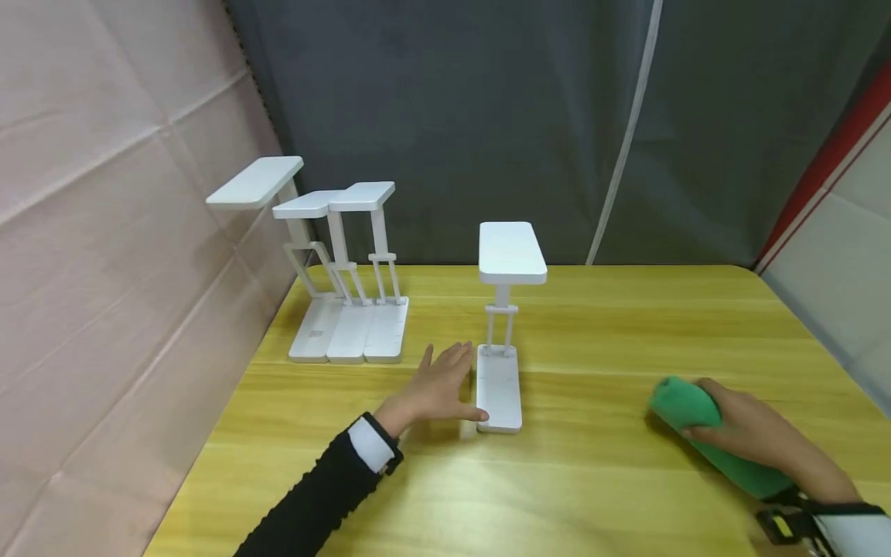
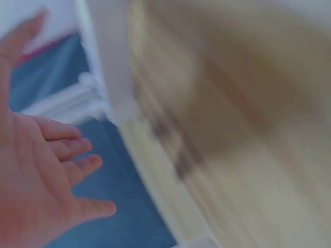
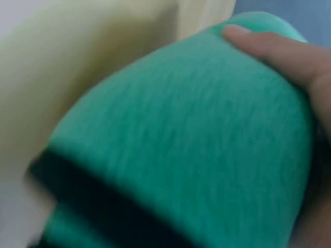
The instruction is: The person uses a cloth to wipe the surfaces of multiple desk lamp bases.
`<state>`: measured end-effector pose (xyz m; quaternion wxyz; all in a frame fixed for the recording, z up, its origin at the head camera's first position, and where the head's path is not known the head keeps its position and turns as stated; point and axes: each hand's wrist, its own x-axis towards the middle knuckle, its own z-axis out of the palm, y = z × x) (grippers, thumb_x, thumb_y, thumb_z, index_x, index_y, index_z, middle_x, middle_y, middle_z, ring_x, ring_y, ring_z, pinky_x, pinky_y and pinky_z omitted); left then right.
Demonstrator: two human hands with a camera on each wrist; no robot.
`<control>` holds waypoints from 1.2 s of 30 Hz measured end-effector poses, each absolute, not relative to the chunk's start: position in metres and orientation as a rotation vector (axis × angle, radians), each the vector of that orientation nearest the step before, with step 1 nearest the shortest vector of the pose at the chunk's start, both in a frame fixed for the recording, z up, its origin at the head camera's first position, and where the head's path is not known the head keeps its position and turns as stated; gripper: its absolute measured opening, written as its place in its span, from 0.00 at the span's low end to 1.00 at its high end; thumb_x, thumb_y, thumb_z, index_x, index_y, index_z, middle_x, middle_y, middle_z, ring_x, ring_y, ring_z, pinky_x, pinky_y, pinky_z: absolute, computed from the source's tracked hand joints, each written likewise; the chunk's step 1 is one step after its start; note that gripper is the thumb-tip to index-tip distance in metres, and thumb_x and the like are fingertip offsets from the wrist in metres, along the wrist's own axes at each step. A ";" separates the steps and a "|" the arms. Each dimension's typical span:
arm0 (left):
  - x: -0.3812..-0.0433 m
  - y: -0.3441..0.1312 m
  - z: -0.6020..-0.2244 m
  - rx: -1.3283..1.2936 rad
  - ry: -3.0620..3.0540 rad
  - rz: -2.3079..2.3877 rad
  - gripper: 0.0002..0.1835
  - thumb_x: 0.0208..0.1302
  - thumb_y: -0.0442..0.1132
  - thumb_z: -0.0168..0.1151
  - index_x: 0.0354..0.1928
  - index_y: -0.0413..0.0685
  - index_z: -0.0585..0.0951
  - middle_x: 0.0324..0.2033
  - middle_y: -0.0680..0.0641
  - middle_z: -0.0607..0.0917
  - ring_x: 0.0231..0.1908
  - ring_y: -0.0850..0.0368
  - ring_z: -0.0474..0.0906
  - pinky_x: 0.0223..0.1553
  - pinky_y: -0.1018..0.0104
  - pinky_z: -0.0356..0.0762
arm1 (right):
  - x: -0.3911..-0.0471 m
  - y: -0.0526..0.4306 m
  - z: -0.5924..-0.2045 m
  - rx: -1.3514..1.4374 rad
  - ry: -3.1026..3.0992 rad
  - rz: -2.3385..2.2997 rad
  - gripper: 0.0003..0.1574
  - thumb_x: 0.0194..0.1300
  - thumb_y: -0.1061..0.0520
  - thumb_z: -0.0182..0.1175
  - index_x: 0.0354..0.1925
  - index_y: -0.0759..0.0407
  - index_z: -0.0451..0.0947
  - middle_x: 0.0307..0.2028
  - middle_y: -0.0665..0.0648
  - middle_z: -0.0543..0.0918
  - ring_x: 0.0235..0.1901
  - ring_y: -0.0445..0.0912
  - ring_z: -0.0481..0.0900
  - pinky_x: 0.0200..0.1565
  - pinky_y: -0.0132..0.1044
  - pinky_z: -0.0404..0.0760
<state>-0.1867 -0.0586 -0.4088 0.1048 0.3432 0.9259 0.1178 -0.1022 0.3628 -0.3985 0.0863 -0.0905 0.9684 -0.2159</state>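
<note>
On the table stands a white folding desk lamp [image 1: 499,394], its flat head raised over a slim base. My left hand [image 1: 433,388] is spread at the left of that base, the thumb reaching to its front edge; whether they touch I cannot tell. In the left wrist view, the straight fingers of the left hand [image 2: 41,181] hold nothing beside the blurred white lamp [image 2: 111,57]. At the right, my right hand [image 1: 755,433] grips a bunched green cloth [image 1: 685,406]. The cloth [image 3: 196,134] fills most of the right wrist view.
Several similar white lamps [image 1: 344,333] stand side by side at the table's back left. The wooden table [image 1: 592,480] meets a pale cloth wall [image 1: 125,309] on the left and a dark grey curtain [image 1: 445,116] behind. Another pale wall [image 1: 842,255] borders the right.
</note>
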 end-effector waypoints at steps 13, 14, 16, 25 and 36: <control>-0.215 -0.053 -0.427 0.941 2.583 0.175 0.71 0.38 0.76 0.65 0.75 0.47 0.41 0.75 0.48 0.42 0.73 0.52 0.34 0.63 0.31 0.31 | -0.189 0.171 -0.418 -1.163 3.271 0.052 0.27 0.53 0.58 0.67 0.53 0.59 0.77 0.41 0.58 0.83 0.35 0.52 0.81 0.29 0.47 0.80; -0.215 -0.053 -0.427 0.947 2.594 0.149 0.71 0.38 0.77 0.64 0.75 0.47 0.41 0.75 0.49 0.43 0.73 0.52 0.35 0.62 0.30 0.32 | -0.189 0.168 -0.422 -1.171 3.278 0.079 0.26 0.53 0.59 0.66 0.53 0.59 0.78 0.41 0.58 0.83 0.34 0.52 0.81 0.28 0.47 0.80; -0.215 -0.052 -0.427 0.960 2.615 0.127 0.71 0.37 0.78 0.64 0.75 0.46 0.42 0.74 0.48 0.44 0.73 0.52 0.36 0.62 0.30 0.32 | -0.186 0.166 -0.426 -1.167 3.274 0.050 0.26 0.52 0.61 0.64 0.52 0.59 0.79 0.40 0.58 0.83 0.33 0.52 0.81 0.27 0.46 0.80; -0.217 -0.053 -0.421 0.988 2.674 0.084 0.72 0.36 0.79 0.63 0.76 0.47 0.43 0.74 0.48 0.46 0.73 0.51 0.37 0.61 0.28 0.33 | -0.154 0.171 -0.416 -1.263 3.129 -0.163 0.30 0.42 0.62 0.69 0.49 0.59 0.81 0.41 0.56 0.83 0.34 0.49 0.81 0.31 0.44 0.81; -0.218 -0.054 -0.425 0.976 2.677 0.160 0.72 0.34 0.77 0.66 0.76 0.49 0.44 0.74 0.49 0.47 0.73 0.51 0.39 0.60 0.26 0.33 | -0.163 0.159 -0.395 -1.187 3.078 -0.321 0.28 0.40 0.63 0.66 0.46 0.58 0.82 0.37 0.53 0.83 0.30 0.43 0.79 0.26 0.38 0.79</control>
